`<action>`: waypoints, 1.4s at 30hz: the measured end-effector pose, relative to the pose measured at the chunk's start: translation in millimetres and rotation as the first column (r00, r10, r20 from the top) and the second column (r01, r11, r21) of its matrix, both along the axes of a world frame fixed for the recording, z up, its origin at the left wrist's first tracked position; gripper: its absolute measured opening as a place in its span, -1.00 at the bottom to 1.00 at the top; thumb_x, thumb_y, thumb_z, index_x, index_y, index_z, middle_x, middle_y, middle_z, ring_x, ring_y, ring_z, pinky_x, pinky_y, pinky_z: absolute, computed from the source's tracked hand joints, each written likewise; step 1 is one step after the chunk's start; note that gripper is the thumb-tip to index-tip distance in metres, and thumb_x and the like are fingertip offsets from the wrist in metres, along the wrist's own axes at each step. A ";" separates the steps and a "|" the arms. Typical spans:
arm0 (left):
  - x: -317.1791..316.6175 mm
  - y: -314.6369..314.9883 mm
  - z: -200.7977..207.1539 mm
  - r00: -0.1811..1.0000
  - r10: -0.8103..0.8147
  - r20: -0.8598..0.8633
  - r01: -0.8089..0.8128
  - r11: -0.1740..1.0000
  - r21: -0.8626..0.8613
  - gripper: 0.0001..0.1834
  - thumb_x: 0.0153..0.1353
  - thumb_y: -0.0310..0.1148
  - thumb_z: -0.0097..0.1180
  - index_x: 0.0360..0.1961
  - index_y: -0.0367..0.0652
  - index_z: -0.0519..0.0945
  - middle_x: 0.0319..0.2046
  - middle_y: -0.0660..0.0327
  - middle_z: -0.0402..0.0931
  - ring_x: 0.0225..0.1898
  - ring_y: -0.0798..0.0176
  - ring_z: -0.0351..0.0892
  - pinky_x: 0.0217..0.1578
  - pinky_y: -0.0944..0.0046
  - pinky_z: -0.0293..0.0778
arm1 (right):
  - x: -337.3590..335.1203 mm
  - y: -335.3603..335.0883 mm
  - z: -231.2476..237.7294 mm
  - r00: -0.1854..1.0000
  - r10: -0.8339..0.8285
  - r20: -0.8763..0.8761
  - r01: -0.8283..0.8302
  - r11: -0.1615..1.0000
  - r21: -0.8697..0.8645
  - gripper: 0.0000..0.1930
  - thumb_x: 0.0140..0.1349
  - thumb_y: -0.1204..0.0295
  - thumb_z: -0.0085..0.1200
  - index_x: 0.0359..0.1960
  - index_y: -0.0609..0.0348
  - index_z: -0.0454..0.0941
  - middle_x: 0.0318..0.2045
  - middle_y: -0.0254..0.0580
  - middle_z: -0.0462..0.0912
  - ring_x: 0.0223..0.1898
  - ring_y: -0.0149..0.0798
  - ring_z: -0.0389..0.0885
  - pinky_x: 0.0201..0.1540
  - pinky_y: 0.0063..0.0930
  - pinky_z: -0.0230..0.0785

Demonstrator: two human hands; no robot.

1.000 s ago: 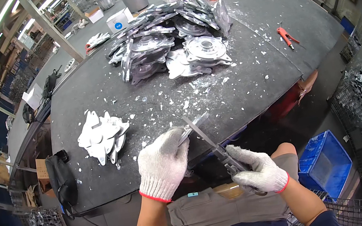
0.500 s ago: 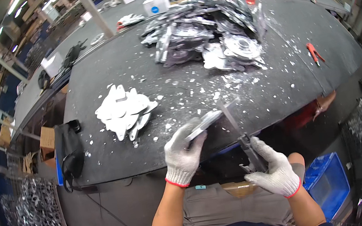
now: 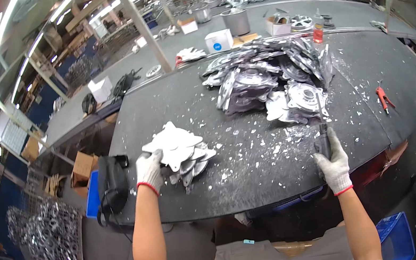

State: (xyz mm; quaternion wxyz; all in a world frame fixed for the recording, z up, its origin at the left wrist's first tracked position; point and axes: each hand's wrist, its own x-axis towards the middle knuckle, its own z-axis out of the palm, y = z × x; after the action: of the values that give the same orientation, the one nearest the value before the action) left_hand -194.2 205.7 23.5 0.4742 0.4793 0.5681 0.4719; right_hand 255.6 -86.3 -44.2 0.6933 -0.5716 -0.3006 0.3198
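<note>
My left hand [image 3: 150,172], in a white knit glove with a red cuff, grips the edge of a flat silver metal casting [image 3: 169,142] with several pointed lugs. That casting rests on top of a small pile of similar castings [image 3: 194,163] at the left of the table. My right hand [image 3: 336,164], gloved the same way, is closed around a dark-bodied hand tool [image 3: 322,143]. A long, thin, flat blade rises from the tool, pointing away from me in front of the larger heap. Its exact kind is hard to make out.
A big heap of castings [image 3: 248,78] covers the table's [image 3: 249,188] far middle. Pale flakes litter the black top. Red-handled pliers [image 3: 383,99] lie at right, a black bag [image 3: 113,184] at the left edge. A blue bin [image 3: 396,239] stands low right, a wire basket of parts [image 3: 53,244] low left.
My left hand has carried the casting leftward from the front middle onto the small pile. My right hand moved slightly right and forward with the tool, apart from the casting. The view has tilted up.
</note>
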 end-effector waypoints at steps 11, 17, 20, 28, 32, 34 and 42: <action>272.6 -63.6 24.7 0.453 -0.331 -0.828 0.665 0.744 0.067 -0.37 0.37 -0.14 0.39 0.35 -0.28 0.62 0.06 0.06 0.82 0.12 0.02 0.80 0.21 0.16 0.61 | 4.8 -7.6 -21.8 0.939 -0.192 0.285 0.168 0.980 0.105 -0.07 0.28 0.65 0.42 0.66 0.41 0.19 0.50 0.11 0.54 0.39 -0.26 0.60 0.41 -0.39 0.49; 341.6 -24.1 -20.2 0.755 -0.651 -0.078 0.599 0.733 -0.323 -0.70 0.47 -0.15 0.37 -0.16 -0.17 0.62 -0.49 0.29 0.53 -0.62 0.42 0.40 -0.64 0.32 0.26 | 2.5 -7.0 -8.9 0.855 -0.177 0.487 0.169 0.984 0.061 -0.10 0.27 0.56 0.46 0.61 0.45 0.26 0.50 0.25 0.53 0.50 -0.10 0.54 0.47 -0.33 0.46; 350.6 -46.1 -19.4 0.730 -0.682 -0.046 0.614 0.683 -0.396 -0.76 0.50 -0.16 0.31 -0.12 -0.11 0.61 -0.51 0.32 0.50 -0.64 0.42 0.38 -0.67 0.34 0.24 | 10.1 -11.9 -10.9 0.898 -0.143 0.416 0.152 0.988 0.010 -0.11 0.26 0.52 0.48 0.59 0.46 0.29 0.48 0.31 0.53 0.53 -0.01 0.52 0.51 -0.30 0.42; 339.5 -100.6 -13.9 0.827 -0.457 0.327 0.552 0.772 -0.317 -0.62 0.57 -0.29 0.10 0.27 -0.26 0.49 0.02 -0.11 0.71 -0.15 -0.02 0.84 -0.29 0.10 0.79 | 7.3 -11.5 -13.4 0.913 -0.155 0.378 0.134 0.988 0.082 -0.11 0.26 0.51 0.47 0.60 0.47 0.28 0.49 0.31 0.51 0.55 -0.04 0.50 0.54 -0.30 0.37; 305.2 -119.0 -2.6 0.842 -0.492 0.221 0.535 0.813 -0.229 -0.71 0.53 -0.37 0.14 0.16 -0.27 0.47 -0.05 -0.10 0.72 -0.17 -0.02 0.85 -0.31 0.04 0.80 | 6.8 -11.6 -5.3 0.920 -0.116 0.375 0.108 0.993 0.044 -0.08 0.27 0.54 0.44 0.64 0.41 0.22 0.51 0.26 0.51 0.53 -0.09 0.51 0.53 -0.31 0.38; 284.9 -113.6 15.4 0.840 -0.520 0.154 0.540 0.829 -0.147 -0.76 0.52 -0.39 0.13 0.09 -0.27 0.49 -0.09 -0.06 0.74 -0.24 0.02 0.84 -0.31 0.05 0.81 | 4.6 -8.8 -10.5 0.942 -0.147 0.301 0.094 0.978 0.184 -0.08 0.28 0.57 0.41 0.66 0.38 0.20 0.52 0.23 0.49 0.56 -0.10 0.47 0.55 -0.30 0.34; 205.0 -121.6 96.8 0.386 -0.298 -0.873 0.620 0.785 0.007 -0.22 0.28 0.05 0.39 0.36 -0.23 0.49 -0.36 0.02 0.78 -0.28 0.08 0.79 -0.23 0.08 0.63 | 11.3 -6.3 -28.3 0.917 -0.162 0.364 0.107 0.980 0.167 -0.08 0.25 0.60 0.47 0.62 0.45 0.24 0.50 0.22 0.52 0.54 -0.09 0.48 0.59 -0.31 0.31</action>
State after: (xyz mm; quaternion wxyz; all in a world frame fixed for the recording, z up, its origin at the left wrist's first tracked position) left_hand 10.8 84.1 120.3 0.1674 0.8558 0.4749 0.1185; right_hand 266.9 -92.6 -72.5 0.6827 -0.5901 -0.4099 0.1333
